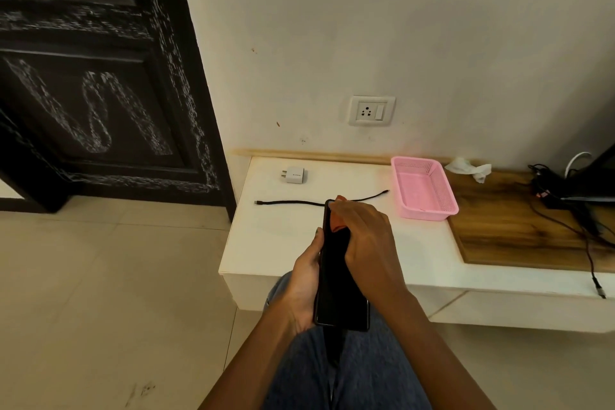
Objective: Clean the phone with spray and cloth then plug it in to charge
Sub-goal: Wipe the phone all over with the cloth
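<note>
A black phone [339, 280] stands on its long edge over my lap, cradled from the left by my left hand [304, 280]. My right hand [362, 243] presses an orange cloth [336, 223] against the phone's upper end; only a small part of the cloth shows. On the white shelf [266, 243] lie a black charging cable [293, 203] and, behind it, a white charger adapter [293, 174]. A white wall socket [371, 110] with a switch sits above the shelf. No spray bottle is in view.
A pink plastic basket [422, 186] stands on the shelf to the right of the cable. Beyond it are a crumpled white tissue [469, 168] on a wooden top [506, 230] and tangled dark cables [562, 210]. A dark door [100, 77] is at left.
</note>
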